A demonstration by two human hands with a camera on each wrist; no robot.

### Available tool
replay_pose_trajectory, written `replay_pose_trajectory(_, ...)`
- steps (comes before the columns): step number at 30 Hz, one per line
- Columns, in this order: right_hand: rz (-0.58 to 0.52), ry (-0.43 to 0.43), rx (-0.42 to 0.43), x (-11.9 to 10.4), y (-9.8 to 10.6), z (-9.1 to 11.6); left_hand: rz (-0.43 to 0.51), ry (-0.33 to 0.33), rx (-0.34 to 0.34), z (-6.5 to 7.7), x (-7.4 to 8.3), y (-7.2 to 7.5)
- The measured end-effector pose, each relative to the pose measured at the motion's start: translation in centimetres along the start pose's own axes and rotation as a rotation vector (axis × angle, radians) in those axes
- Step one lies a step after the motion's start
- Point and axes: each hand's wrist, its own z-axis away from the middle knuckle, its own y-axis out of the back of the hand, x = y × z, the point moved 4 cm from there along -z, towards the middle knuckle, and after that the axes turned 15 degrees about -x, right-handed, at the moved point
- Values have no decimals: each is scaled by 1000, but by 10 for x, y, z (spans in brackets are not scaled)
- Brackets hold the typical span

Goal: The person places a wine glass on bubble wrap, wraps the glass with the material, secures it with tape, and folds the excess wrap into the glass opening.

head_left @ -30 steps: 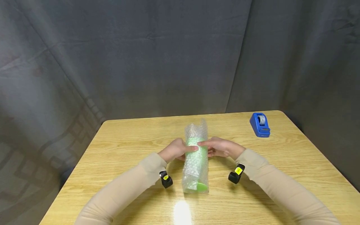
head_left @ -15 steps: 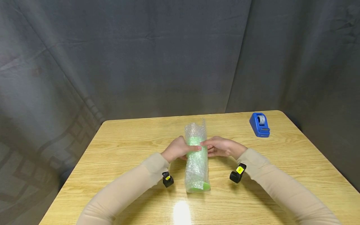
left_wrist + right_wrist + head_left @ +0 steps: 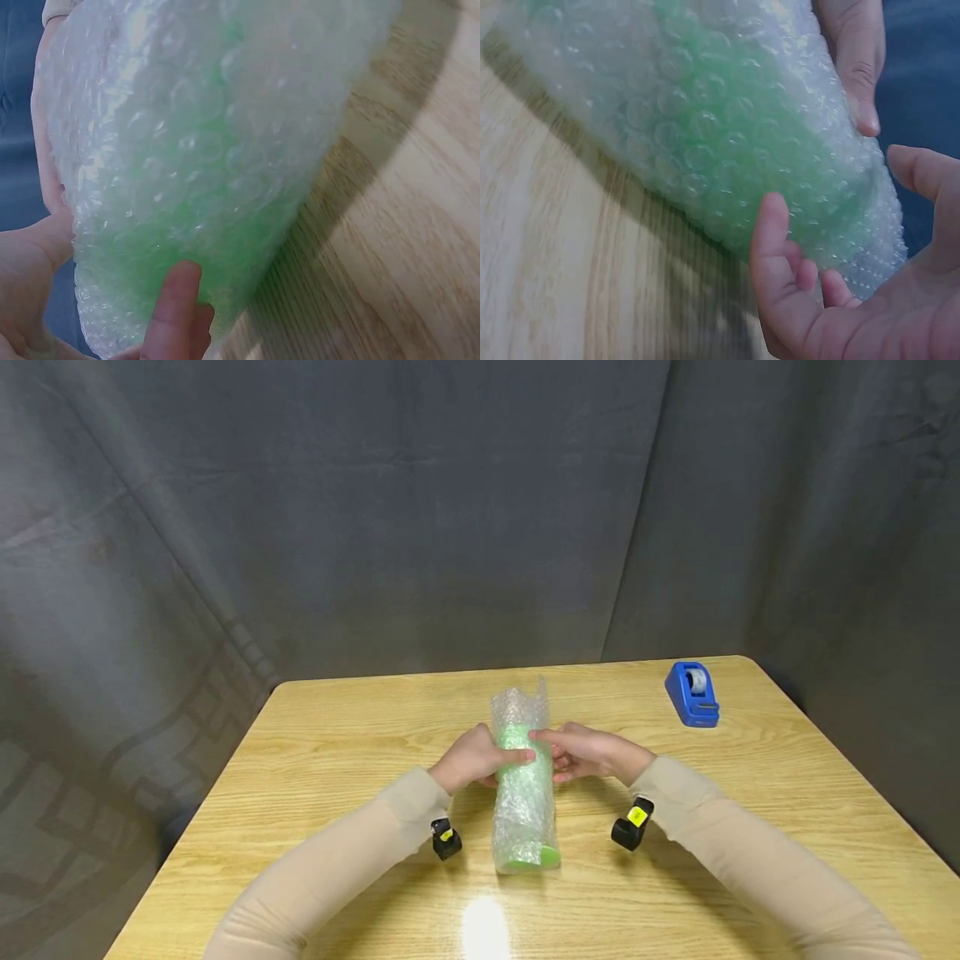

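bubble wrap [image 3: 522, 814] is clasped by curled fingers of left hand [image 3: 476, 758] and right hand [image 3: 588, 752], around a green thing [image 3: 551, 857], at or just above the table [image 3: 337, 752]. if grips loosen, it could perhaps unroll, since nothing visible fastens it.

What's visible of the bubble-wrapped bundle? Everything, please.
The bubble-wrapped bundle is a roughly cylindrical green item inside clear, glossy bubble wrap. It lies lengthwise, near to far, over the wooden table; full contact is unclear. A rounded green end shows at the near side; wrap extends past the green at the far end. The left grip and right grip hold it from either side.
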Motion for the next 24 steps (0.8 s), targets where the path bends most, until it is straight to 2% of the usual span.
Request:
replay_pose_trajectory(8, -49, -9, 49, 5, -1, -4, 10, -23, -37, -1, -3, 0)
replay_pose_trajectory(13, -52, -4, 53, 6, -1, -4, 73, 36, -74, -3, -10, 0)
replay_pose_trajectory(18, -58, -10, 63, 7, 0, -3, 132, 95, -71, -2, -12, -2)
replay_pose_trajectory(24, -55, -5, 61, 7, 2, -4, 110, 113, -37, 1, -8, -4)
